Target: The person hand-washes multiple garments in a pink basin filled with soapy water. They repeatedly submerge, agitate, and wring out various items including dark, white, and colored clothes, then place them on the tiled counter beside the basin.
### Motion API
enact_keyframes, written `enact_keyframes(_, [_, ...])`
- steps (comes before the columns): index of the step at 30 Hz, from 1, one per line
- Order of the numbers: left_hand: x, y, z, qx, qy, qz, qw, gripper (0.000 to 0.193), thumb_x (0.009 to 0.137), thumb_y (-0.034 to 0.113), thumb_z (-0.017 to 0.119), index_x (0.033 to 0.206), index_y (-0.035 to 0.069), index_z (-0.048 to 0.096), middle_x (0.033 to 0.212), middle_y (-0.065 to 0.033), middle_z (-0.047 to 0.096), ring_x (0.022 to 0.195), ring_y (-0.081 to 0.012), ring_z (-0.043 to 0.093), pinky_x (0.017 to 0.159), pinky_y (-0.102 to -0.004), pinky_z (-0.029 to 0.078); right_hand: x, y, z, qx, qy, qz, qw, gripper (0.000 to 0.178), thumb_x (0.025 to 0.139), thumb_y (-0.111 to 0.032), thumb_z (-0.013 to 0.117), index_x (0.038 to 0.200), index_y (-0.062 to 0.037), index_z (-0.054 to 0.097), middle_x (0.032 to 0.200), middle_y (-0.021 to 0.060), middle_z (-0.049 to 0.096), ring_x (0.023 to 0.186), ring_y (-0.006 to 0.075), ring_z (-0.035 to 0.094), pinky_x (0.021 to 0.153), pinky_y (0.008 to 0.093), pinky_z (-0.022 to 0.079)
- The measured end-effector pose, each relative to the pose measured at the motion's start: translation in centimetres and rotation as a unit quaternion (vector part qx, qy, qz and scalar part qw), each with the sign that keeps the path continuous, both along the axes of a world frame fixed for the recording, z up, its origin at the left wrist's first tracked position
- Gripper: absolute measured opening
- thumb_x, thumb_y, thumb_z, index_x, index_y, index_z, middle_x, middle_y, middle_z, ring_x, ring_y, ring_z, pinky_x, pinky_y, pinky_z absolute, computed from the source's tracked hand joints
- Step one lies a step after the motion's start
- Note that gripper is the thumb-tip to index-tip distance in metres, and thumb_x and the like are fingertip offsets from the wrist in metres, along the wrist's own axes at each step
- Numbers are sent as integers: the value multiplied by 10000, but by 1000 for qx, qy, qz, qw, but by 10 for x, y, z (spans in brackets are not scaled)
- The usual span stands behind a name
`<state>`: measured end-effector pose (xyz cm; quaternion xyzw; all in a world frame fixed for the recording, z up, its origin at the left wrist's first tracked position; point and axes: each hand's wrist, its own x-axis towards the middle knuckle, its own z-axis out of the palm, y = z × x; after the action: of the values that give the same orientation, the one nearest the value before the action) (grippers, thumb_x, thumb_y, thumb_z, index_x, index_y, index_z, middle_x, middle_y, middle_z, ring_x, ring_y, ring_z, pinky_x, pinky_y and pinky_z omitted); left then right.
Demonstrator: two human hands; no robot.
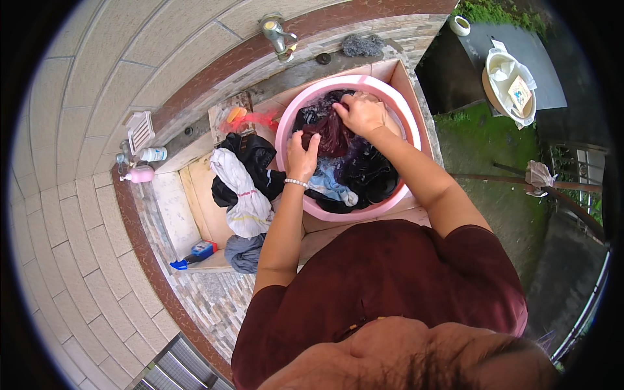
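A wide pink basin point(281, 140) stands in the tiled sink, with wet dark clothes point(367, 172) and some water in it. Both my hands grip a dark maroon garment point(330, 138) bunched up near the basin's middle. My left hand point(301, 157), a beaded bracelet at its wrist, is closed on the garment's left side. Farther back, my right hand point(363, 114) has its fingers bent around the upper part of the same cloth. Below the garment a light blue cloth point(333, 185) lies among the dark clothes.
Left of the basin lie a white garment point(239, 192), black clothes point(255, 153) and a grey cloth point(244, 252). A tap point(278, 38) juts from the wall behind. A blue-capped bottle point(195, 255), a pink pump bottle point(138, 174) and a dark scrubbing pad point(363, 45) sit around the sink.
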<state>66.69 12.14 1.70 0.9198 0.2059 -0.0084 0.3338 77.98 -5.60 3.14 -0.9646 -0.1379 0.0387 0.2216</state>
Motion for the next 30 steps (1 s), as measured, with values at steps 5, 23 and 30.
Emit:
enact_keyframes(5, [-21, -9, -15, 217, 91, -100, 967, 544, 872, 390, 641, 1402, 366, 520, 1516, -168, 316, 1351, -432, 322, 1061, -550, 335, -7, -35, -69, 25, 31, 74, 996, 337, 878, -294, 646, 1197, -187, 631, 1189, 144, 622, 1119, 309, 602, 940, 436, 467])
enact_keyframes(23, [22, 8, -3, -332, 83, -87, 936, 639, 745, 185, 811, 1292, 22, 523, 1129, -82, 642, 932, -181, 621, 798, -310, 497, -9, -11, 95, 472, 270, 222, 809, 51, 888, -15, 644, 934, -29, 627, 915, 3, 639, 892, 93, 585, 852, 247, 465])
enact_keyframes(30, [22, 3, 82, -308, -129, -107, 936, 438, 781, 106, 725, 1175, -3, 570, 1011, -41, 669, 752, -138, 620, 640, -258, 500, -8, -70, 21, 508, 275, -32, 816, 382, 932, -299, 674, 1216, -50, 619, 1132, 120, 661, 1022, 187, 617, 909, 333, 482])
